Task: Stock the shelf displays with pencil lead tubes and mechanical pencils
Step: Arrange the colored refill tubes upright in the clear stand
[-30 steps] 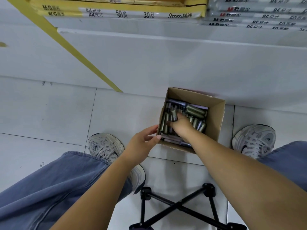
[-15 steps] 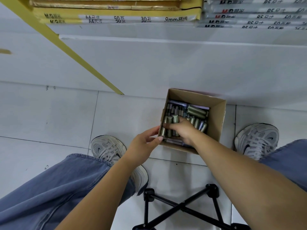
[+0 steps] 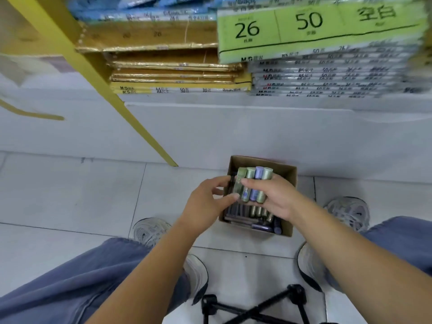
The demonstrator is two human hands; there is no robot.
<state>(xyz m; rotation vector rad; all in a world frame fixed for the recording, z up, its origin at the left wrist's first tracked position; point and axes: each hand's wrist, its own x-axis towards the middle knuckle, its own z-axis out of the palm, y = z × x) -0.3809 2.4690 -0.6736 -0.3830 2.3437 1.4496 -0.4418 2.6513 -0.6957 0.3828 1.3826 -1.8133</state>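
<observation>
Now, tiled floor under cardboard box; lead tubes freshly lifted above it, clutched by right grip, pinched by left grip.

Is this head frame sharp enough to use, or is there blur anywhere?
Head view: motion blur smears the paper packs at the upper right; the lead tubes in the right hand are sharp enough to tell colours; light is even, shadows soft; the wide lens bends the edges.

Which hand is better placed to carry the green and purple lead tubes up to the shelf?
The right hand: it grips the bundle of four green and purple plastic lead tubes above the brown cardboard box. The left hand only pinches the bundle's edge.
</observation>
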